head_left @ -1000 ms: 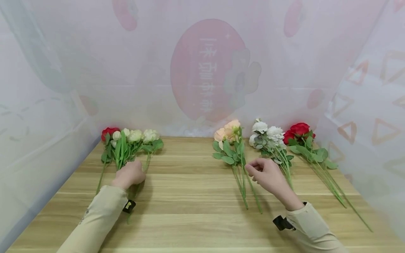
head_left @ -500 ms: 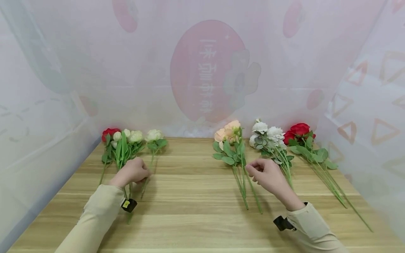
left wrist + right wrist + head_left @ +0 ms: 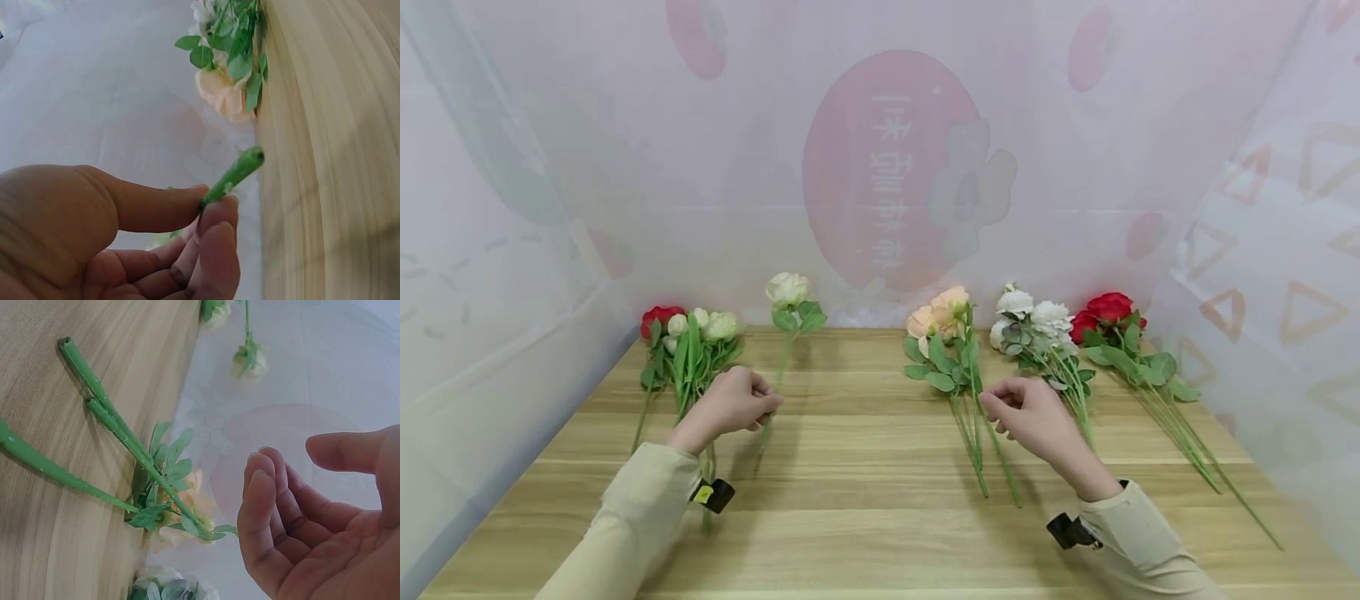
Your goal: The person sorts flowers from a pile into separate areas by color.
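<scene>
In the head view my left hand (image 3: 733, 404) pinches the green stem of a single cream rose (image 3: 787, 290), whose bloom points to the back wall. The left wrist view shows the cut end of that stem (image 3: 234, 175) sticking out between thumb and fingertips. My right hand (image 3: 1037, 421) hovers by the stems of the peach roses (image 3: 942, 315). Its fingers (image 3: 256, 512) are loosely bent and apart from the thumb, with nothing between them. Beside it lie several white flowers (image 3: 1037, 321).
Left on the wooden table (image 3: 850, 533) is a bunch with a red rose (image 3: 660, 317), white buds and a pale bloom (image 3: 721, 325). Red roses (image 3: 1108, 308) with long stems lie at the far right. A printed cloth (image 3: 895, 183) closes off the back and sides.
My left hand has drawn the cream rose away from the left bunch, to the right and upward. The right hand has stayed in place.
</scene>
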Action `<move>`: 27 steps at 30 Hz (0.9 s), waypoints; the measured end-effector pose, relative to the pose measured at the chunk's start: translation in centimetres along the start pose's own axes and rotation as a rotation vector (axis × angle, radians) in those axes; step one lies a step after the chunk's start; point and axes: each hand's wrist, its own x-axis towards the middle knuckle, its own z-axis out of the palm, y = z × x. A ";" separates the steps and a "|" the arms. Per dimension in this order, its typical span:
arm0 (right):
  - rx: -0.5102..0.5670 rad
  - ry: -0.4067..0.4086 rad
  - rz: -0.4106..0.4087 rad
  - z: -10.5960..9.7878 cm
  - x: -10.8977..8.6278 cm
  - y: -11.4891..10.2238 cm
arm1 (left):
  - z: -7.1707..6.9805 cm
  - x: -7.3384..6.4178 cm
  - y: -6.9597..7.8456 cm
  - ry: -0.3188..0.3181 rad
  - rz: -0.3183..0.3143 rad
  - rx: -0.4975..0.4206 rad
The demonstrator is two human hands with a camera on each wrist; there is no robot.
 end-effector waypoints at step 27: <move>0.195 -0.128 -0.010 1.9 -1.0 -1.4 | 5.2 -3.4 7.1 0.059 0.234 -0.309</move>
